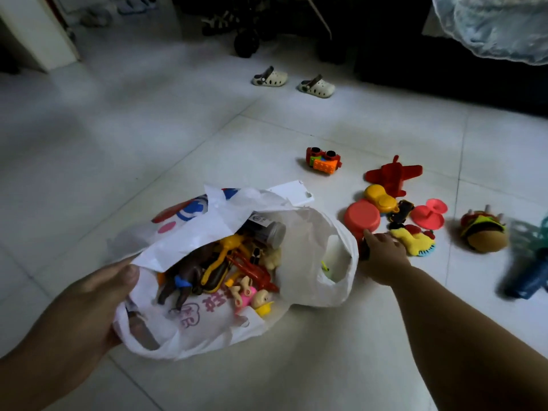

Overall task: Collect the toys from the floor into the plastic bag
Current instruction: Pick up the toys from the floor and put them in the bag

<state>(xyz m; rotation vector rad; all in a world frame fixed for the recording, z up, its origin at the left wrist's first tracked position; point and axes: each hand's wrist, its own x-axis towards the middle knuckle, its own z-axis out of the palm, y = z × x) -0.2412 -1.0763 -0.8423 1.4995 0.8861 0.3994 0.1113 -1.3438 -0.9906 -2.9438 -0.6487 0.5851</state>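
Two hands are busy. The left hand (98, 301) grips the near-left rim of the plastic bag (308, 262), thumb on top, holding its mouth wide. The right hand (382, 256), arm stretched low over the tiles, has its fingers bent down at the toy pile just right of the bag, index fingertip against a red round toy (361, 216); whether it holds anything I cannot tell. A yellow plush (412, 240) lies beside it, a red plane (393, 173) and a toy car (323, 160) farther off.
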